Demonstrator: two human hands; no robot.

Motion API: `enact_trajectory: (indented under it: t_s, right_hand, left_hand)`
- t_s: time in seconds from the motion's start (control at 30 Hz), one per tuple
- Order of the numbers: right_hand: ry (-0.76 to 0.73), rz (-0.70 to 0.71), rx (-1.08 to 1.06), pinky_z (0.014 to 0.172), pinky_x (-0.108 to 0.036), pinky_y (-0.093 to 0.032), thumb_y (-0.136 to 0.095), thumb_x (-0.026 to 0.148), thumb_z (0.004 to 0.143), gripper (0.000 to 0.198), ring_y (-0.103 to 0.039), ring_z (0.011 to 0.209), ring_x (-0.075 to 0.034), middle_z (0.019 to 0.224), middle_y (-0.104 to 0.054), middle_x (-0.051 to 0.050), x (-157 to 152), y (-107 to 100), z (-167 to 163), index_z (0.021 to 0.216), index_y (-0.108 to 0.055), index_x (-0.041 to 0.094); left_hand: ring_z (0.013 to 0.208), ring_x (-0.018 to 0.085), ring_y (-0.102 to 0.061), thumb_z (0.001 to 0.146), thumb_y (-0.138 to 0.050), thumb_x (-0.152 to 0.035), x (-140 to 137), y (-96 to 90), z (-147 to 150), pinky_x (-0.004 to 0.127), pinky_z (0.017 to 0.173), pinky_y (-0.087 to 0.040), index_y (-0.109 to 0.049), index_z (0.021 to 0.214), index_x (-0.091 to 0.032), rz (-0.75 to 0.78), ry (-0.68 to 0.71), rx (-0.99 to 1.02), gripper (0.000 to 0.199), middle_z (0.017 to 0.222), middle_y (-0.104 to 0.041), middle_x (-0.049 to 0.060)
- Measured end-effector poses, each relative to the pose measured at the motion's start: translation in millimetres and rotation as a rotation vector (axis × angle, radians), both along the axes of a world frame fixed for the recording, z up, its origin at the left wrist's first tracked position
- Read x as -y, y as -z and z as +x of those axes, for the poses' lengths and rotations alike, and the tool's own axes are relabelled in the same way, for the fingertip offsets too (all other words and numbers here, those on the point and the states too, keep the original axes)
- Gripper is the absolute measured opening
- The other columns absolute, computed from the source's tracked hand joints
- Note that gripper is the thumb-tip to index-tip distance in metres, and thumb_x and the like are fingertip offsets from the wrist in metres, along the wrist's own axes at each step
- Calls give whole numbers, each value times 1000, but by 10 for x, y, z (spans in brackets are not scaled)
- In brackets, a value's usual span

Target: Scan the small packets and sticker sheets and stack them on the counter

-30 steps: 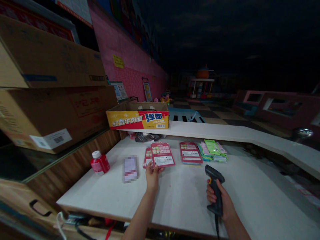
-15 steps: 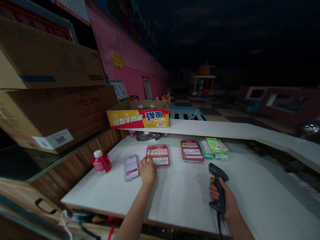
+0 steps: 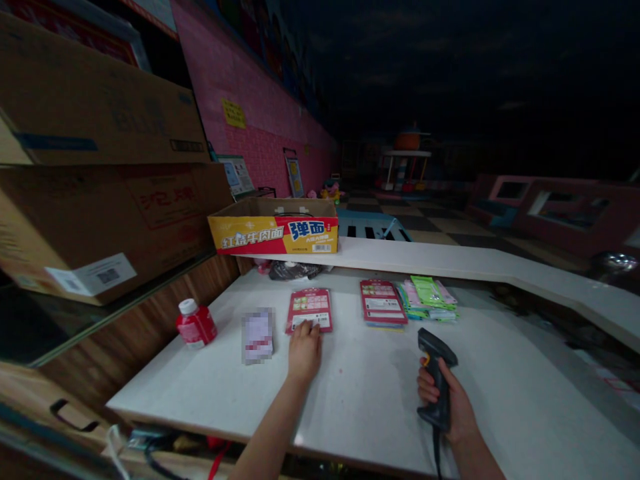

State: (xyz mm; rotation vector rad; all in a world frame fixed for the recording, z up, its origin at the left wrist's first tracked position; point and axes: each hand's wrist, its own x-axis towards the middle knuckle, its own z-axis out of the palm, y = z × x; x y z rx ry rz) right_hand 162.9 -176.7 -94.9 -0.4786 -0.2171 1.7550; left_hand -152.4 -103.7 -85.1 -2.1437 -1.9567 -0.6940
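Note:
My left hand reaches over the table, its fingertips resting on the near edge of a flat red packet with a white printed label. The fingers are slightly bent and lie on top of the packet; whether the thumb is under it I cannot see. Held upright in my right hand is a black barcode scanner, fingers wrapped round its handle and its cable hanging down. To the left of my left hand lies a phone with a blurred screen. More red packets lie stacked between the two hands, farther back.
Green and pink packets lie beside the red stack. A red bottle with a white cap stands at the left. Behind, an open noodle carton sits on the raised white ledge. Large cardboard boxes are piled at left.
My left hand has moved from the red packet's left side to its near edge, and the packet sits slightly turned. My right hand keeps the scanner in place. The view has shifted slightly.

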Motion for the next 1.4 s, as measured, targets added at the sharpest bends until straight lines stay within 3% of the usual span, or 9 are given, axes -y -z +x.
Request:
enact_trajectory:
  t_s: [0.13, 0.3, 0.47, 0.63, 0.83, 1.0, 1.17, 1.27, 1.4]
  right_hand:
    - [9, -3, -46, 37, -12, -32, -75, 33, 76, 27, -38, 41, -3, 56, -45, 7, -27, -5, -2, 87, -59, 15]
    - [0, -19, -112, 37, -11, -31, -76, 32, 75, 26, -39, 41, -2, 55, -45, 8, -81, 22, 2, 83, -58, 14]
    - [1, -31, -97, 36, -11, -29, -81, 34, 68, 33, -38, 40, -2, 53, -44, 9, -136, 20, -15, 83, -59, 14]
    - [30, -22, -41, 36, -12, -28, -81, 38, 68, 35, -37, 39, -2, 53, -43, 8, -172, -7, -54, 80, -59, 14]
    - [61, -40, -3, 37, -13, -28, -81, 41, 66, 36, -36, 39, -2, 53, -45, 8, -183, -31, -76, 77, -58, 16]
    - [54, -28, 19, 38, -13, -28, -80, 42, 67, 36, -37, 40, -2, 53, -45, 7, -175, -36, -71, 77, -58, 16]
    - [13, -4, 40, 37, -13, -27, -83, 44, 63, 41, -37, 39, -2, 53, -45, 9, -226, 25, -40, 82, -60, 16]
    - [-18, 32, 61, 37, -14, -26, -82, 46, 64, 42, -38, 39, -2, 53, -44, 9, -259, 105, -15, 84, -61, 16]
    - [-31, 76, 111, 37, -14, -25, -78, 50, 67, 41, -38, 38, -3, 52, -45, 9, -261, 178, -23, 87, -61, 18]
  left_hand:
    - [121, 28, -48, 85, -48, -14, -45, -49, 105, 42, 104, -38, -63, 114, -15, 59, 63, 64, 32, 124, -58, 14]
    - [100, 20, -60, 83, -49, -11, -351, -215, 592, 32, 92, -45, -63, 109, -16, -81, 195, 290, 29, 106, -65, 10]
    - [97, 18, -65, 85, -51, -19, -880, -376, 1149, 25, 83, -45, -59, 108, -12, -305, -47, 510, 25, 103, -69, 12]
    - [106, 28, -64, 74, -69, -42, -1173, -376, 1341, 29, 78, -46, -53, 114, -7, -441, -220, 543, 56, 115, -65, 22]
    - [101, 30, -66, 67, -74, -36, -1316, -304, 1213, 30, 74, -48, -61, 77, -15, -509, -205, 558, 26, 99, -71, 18]
    - [104, 33, -65, 61, -78, -19, -1261, -393, 1182, 34, 79, -51, -51, 57, -17, -525, -180, 1022, 27, 77, -71, 13]
    - [76, 23, -71, 70, -71, -12, -933, -425, 1034, 34, 71, -59, -54, 66, -12, -615, -5, 1416, 17, 70, -69, 11]
    - [72, 20, -70, 66, -75, -8, -668, -287, 817, 34, 73, -60, -54, 74, -13, -643, 90, 1718, 23, 74, -69, 8]
    - [73, 18, -69, 63, -78, -25, -385, 3, 560, 34, 67, -61, -54, 92, -18, -373, 204, 1674, 38, 87, -69, 3]
